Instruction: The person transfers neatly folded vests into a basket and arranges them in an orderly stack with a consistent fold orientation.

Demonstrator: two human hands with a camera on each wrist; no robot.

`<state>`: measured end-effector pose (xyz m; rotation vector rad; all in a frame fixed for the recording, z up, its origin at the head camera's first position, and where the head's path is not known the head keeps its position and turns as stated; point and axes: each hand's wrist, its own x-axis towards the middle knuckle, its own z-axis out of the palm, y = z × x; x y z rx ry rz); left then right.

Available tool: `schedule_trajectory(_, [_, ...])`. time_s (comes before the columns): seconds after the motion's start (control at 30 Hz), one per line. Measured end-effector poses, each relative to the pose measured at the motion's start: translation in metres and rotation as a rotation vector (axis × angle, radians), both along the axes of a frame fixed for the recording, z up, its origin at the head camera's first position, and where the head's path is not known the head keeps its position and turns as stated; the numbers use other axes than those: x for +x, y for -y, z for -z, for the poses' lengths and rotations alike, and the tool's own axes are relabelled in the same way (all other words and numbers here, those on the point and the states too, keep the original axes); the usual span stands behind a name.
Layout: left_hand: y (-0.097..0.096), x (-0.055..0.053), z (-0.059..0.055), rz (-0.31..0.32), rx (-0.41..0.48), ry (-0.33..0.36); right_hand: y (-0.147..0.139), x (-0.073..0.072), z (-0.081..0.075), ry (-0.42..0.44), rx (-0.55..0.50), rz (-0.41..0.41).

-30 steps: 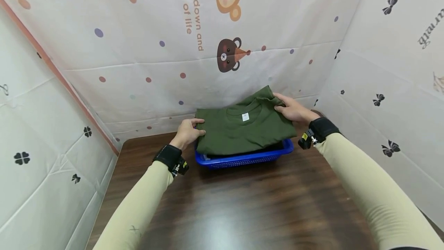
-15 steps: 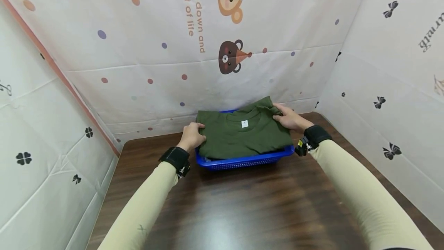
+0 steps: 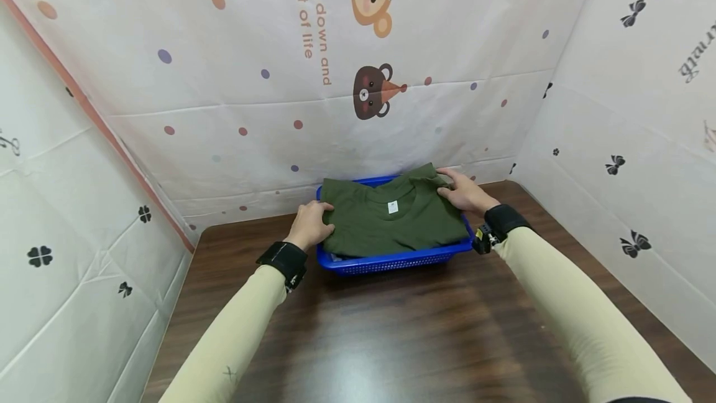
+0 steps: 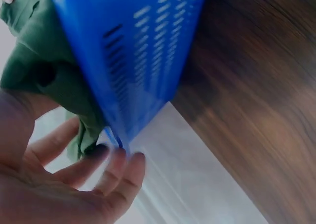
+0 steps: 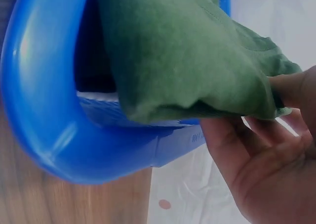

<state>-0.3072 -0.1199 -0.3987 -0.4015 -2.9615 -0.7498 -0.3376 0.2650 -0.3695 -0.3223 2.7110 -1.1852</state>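
A folded dark green T-shirt [image 3: 386,229] with a white neck label [image 3: 393,207] lies in a blue plastic basket [image 3: 391,262]. At its left edge my left hand [image 3: 309,224] pinches the cloth between thumb and fingers; the left wrist view shows those fingers beside the basket's perforated wall [image 4: 143,41]. On the opposite side my right hand [image 3: 465,193] grips the shirt's upper right corner, thumb above and fingers beneath, as the right wrist view shows. Something pale and patterned sits under the shirt inside the basket [image 5: 59,130]; its kind is hidden.
The basket stands on a dark brown wooden table [image 3: 358,334], near the back edge. A white printed cloth [image 3: 252,79] hangs behind it, and similar cloth panels rise at the left and right.
Both hands have lowered the T-shirt into the basket. Its raised right corner has dropped, and the basket's back rim now shows behind it.
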Motion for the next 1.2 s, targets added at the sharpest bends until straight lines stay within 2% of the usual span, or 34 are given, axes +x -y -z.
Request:
schedule_trajectory(0.2, [0.007,0.000,0.007,0.086,-0.032,-0.054,-0.003,0.002,0.000,-0.180,0.062,0.038])
schedule_trajectory(0.33, [0.008,-0.002,0.012,0.111,-0.063,-0.052,-0.005,0.004,0.001,-0.270,0.096,0.057])
schedule_trajectory(0.5, [0.007,-0.003,0.017,0.115,-0.070,-0.020,-0.010,0.005,0.006,-0.337,0.144,0.059])
schedule_trajectory(0.67, [0.005,-0.005,0.022,0.114,-0.057,-0.007,-0.016,0.005,0.012,-0.336,0.183,0.066])
schedule_trajectory(0.83, [0.005,-0.005,0.029,0.138,0.010,-0.009,-0.020,0.009,0.017,-0.306,0.186,0.073])
schedule_trajectory(1.0, [0.012,0.001,0.033,0.156,0.095,-0.046,-0.024,0.015,0.024,-0.308,0.168,0.099])
schedule_trajectory(1.2, [0.022,0.011,0.035,0.142,0.152,-0.105,-0.027,0.019,0.032,-0.304,0.122,0.110])
